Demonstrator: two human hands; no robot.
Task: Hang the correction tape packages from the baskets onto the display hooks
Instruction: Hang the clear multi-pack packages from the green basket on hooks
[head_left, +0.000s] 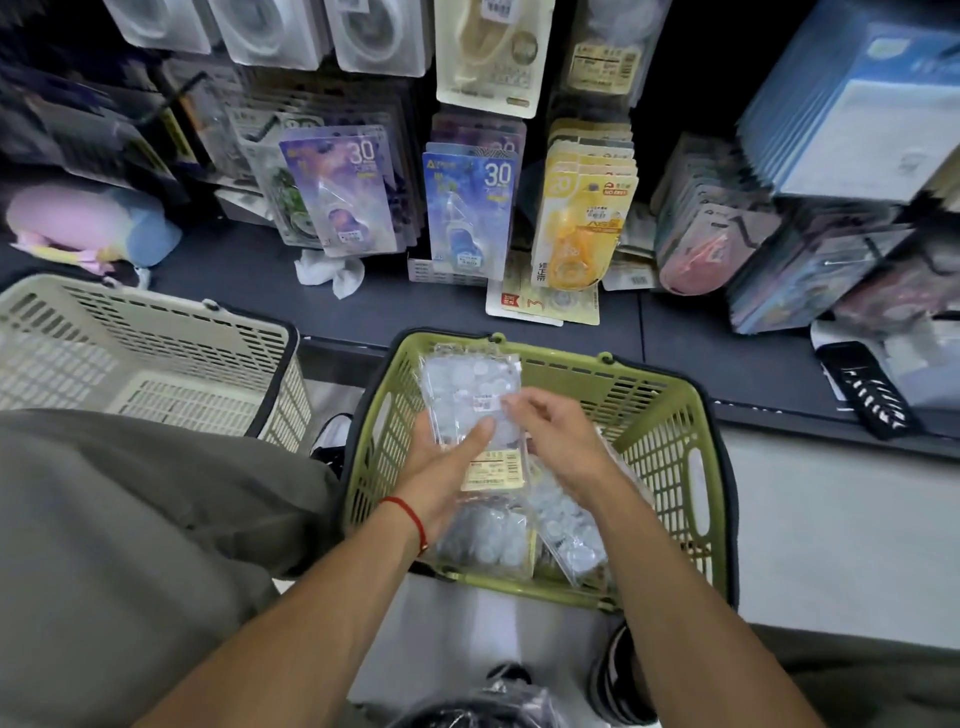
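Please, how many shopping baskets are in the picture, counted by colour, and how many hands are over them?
Green basket: 1
Beige basket: 1
Hands over the green basket: 2, left hand and right hand, both on a clear package
Total: 2 baskets, 2 hands

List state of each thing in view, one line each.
left hand: holds the clear package from below, thumb on its face
right hand: fingertips pinch the package near its label
clear package: lifted above the green basket, not yet hung
green basket: on the floor, more packages inside
beige basket: on the floor, looks empty
blue package: hanging at the front of its hook
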